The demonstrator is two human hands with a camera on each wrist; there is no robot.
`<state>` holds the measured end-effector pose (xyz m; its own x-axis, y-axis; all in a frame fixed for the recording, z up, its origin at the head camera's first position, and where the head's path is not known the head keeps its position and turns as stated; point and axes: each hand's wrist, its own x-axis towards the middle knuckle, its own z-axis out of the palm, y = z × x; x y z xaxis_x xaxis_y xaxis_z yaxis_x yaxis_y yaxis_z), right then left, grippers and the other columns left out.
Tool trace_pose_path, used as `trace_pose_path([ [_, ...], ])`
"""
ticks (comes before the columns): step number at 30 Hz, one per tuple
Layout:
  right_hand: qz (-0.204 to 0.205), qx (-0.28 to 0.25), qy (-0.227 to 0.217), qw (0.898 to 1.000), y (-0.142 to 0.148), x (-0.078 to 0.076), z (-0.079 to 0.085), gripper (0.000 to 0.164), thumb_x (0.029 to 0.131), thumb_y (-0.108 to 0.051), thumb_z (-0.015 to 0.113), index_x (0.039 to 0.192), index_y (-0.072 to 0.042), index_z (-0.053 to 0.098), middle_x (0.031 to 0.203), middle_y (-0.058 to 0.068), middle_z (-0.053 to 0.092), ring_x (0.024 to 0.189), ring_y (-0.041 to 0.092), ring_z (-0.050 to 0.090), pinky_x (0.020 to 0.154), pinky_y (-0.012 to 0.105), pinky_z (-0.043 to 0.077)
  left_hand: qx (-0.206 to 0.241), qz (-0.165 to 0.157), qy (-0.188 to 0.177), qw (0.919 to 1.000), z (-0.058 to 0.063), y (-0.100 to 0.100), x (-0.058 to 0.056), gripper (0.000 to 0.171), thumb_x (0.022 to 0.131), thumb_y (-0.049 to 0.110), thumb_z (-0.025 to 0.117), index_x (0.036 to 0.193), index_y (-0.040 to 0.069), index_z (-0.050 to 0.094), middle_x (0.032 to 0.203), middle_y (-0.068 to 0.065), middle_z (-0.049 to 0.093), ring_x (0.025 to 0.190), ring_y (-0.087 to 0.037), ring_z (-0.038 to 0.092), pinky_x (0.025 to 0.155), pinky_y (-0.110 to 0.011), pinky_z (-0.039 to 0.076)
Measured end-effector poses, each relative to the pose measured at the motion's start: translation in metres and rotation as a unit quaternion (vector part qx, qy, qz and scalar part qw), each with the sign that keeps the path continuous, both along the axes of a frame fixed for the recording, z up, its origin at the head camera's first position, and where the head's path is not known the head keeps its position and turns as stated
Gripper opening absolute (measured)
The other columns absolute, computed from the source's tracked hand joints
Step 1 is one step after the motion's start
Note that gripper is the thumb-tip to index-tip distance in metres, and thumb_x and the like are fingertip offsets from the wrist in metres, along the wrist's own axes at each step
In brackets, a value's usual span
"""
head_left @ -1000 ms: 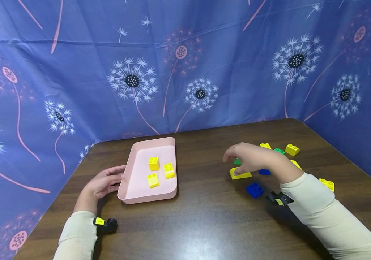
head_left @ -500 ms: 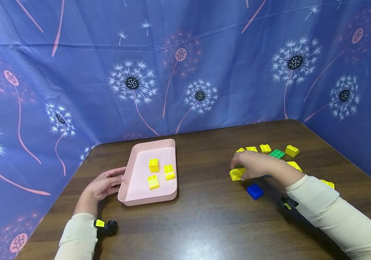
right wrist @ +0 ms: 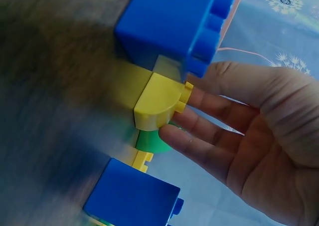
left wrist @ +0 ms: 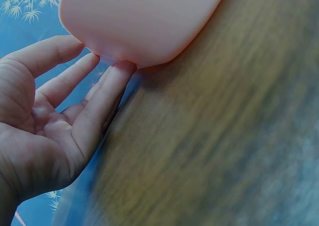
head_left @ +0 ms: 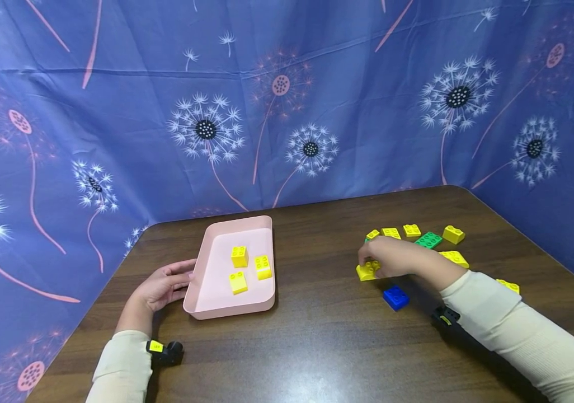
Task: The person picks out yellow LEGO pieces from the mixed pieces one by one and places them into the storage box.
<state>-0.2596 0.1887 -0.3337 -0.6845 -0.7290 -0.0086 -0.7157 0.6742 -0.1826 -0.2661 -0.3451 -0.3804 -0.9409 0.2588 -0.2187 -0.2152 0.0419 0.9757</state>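
At the left, my left hand [head_left: 163, 285] reaches to the pink tray [head_left: 230, 308] with its fingers extended. In the left wrist view, the fingertips touch the tray's outer wall [left wrist: 142, 29] at a rounded corner. My right hand [head_left: 393, 256] pinches a yellow brick [head_left: 366, 272] low over the table on the right, studs facing up. The right wrist view shows this brick's curved side [right wrist: 155, 102] against the fingertips, and a blue brick [right wrist: 162, 29] in front partly hides the thumb. Inside the tray lie three yellow bricks [head_left: 239, 257].
Around the right hand lie a blue brick [head_left: 395, 298], a green brick [head_left: 429, 240] and several yellow bricks [head_left: 453, 234]. The brown table [head_left: 312, 324] stretches between the tray and these bricks. A patterned blue cloth [head_left: 367, 106] hangs behind the table.
The right hand has taken hold of the curved yellow brick and turned it, so its studs now face up. The left hand and tray have stayed in place.
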Motion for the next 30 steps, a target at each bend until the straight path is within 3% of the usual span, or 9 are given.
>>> trace_pose_path([
  [17,0.023,-0.006,0.013,1.000,-0.001,-0.003,-0.002,0.026,0.069,0.004,0.082,0.090,-0.008,0.070,0.086,-0.003,0.067,0.079,0.017,0.061,0.074,0.037,0.053,0.008,-0.005,-0.005,0.9999,0.001,0.001,-0.001,0.062,0.097,0.004,0.057,0.151,-0.003,0.028,0.114,-0.003,0.066,0.099,-0.016,0.066,0.084,-0.035,0.055],
  [30,0.040,-0.010,0.031,0.999,-0.017,0.001,0.017,0.025,0.069,0.004,0.082,0.088,-0.009,0.070,0.085,-0.004,0.066,0.078,0.015,0.060,0.071,0.034,0.052,0.016,-0.008,-0.006,0.9998,0.003,0.000,0.001,0.060,0.097,0.003,0.057,0.150,-0.004,0.030,0.113,-0.003,0.067,0.100,-0.016,0.066,0.084,-0.036,0.054],
])
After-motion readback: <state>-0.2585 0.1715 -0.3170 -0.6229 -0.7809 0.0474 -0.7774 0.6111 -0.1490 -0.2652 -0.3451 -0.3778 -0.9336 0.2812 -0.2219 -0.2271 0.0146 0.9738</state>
